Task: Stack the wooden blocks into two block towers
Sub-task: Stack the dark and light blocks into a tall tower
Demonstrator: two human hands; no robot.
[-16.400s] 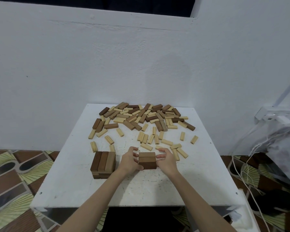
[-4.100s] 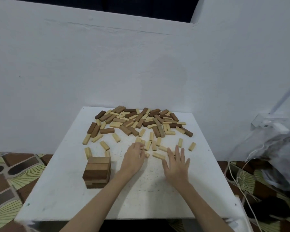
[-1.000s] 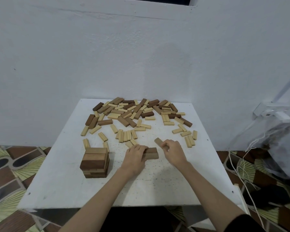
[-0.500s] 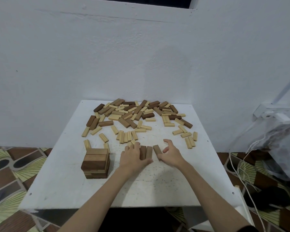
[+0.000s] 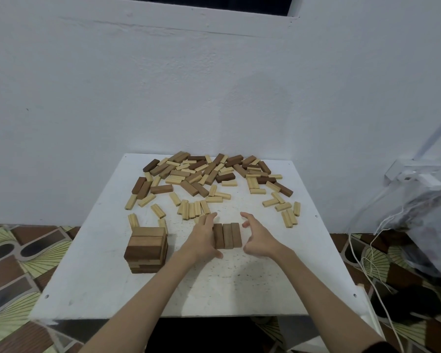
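We have just brought three dark blocks (image 5: 227, 235) together side by side near the middle of the worktop (image 5: 239, 289), a little toward its near edge; half a second ago the third one lay askew and apart from the other two. We judge this row to be the base layer of the second tower, so the next layer would go crosswise on top.

Our left hand (image 5: 203, 239) presses its straight fingers flat against the left side of the row, thumb at the near end. Our right hand (image 5: 259, 238) hangs relaxed and spread just beside the right side, holding nothing; whether it touches the wood we cannot tell.

The first tower (image 5: 146, 249) stands near the worktop's left edge, several crossed layers high, its top layer paler than the dark ones beneath. It has not moved in the last second.

The loose blocks (image 5: 209, 178) lie scattered along the far edge, well apart from us: long rectangular bars with square ends, some dark brown and smooth, others pale and thinner, with grooves that seem to run along their length. The worktop is a white painted board, speckled and scuffed.
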